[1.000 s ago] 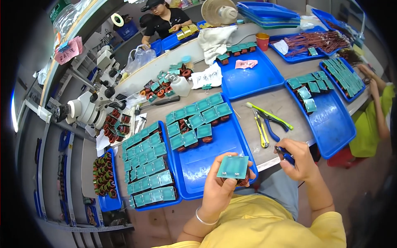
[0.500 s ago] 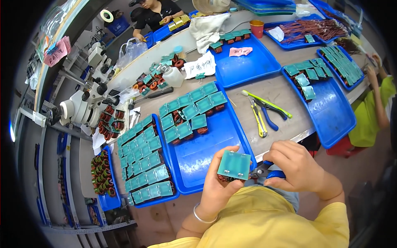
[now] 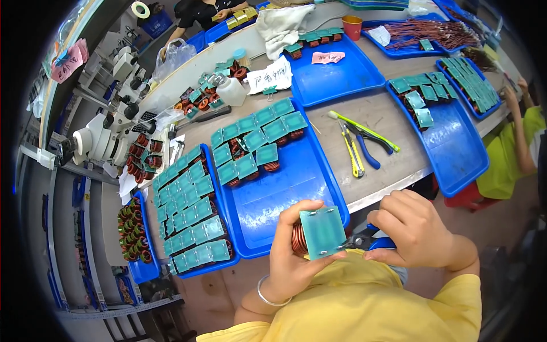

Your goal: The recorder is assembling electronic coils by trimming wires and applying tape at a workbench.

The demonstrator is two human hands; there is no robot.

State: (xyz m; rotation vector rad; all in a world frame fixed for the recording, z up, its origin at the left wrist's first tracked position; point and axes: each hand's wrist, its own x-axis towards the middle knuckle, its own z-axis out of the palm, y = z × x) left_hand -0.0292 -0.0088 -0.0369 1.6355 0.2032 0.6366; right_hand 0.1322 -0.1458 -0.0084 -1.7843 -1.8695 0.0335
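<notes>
Between the fingers and thumb of my left hand (image 3: 283, 251) is a copper-wire coil (image 3: 298, 240) with a square green circuit board (image 3: 323, 231) on it. The board faces up toward me, and small shiny pins stand along its top and bottom edges. My right hand (image 3: 413, 228) is closed round the blue handles of a pair of wire cutters (image 3: 359, 241). Their jaws reach the board's lower right corner; whether they bite on a pin is too small to tell. Just beyond my left hand lies a blue tray (image 3: 279, 208) holding several more coils with green boards.
Left stands another blue tray (image 3: 202, 272) full of boarded coils. Ahead on the bench lie a yellow utility knife (image 3: 352, 151), blue-and-black pliers (image 3: 367, 149) and a green brush (image 3: 364, 131). More blue trays (image 3: 456, 154) stand right, near a person in green (image 3: 507, 165). A microscope (image 3: 94, 142) is at left.
My left hand has tilted the coil so its copper winding shows at the side, and the board has come nearer. The cutters now meet its lower right corner. The view has shifted slightly.
</notes>
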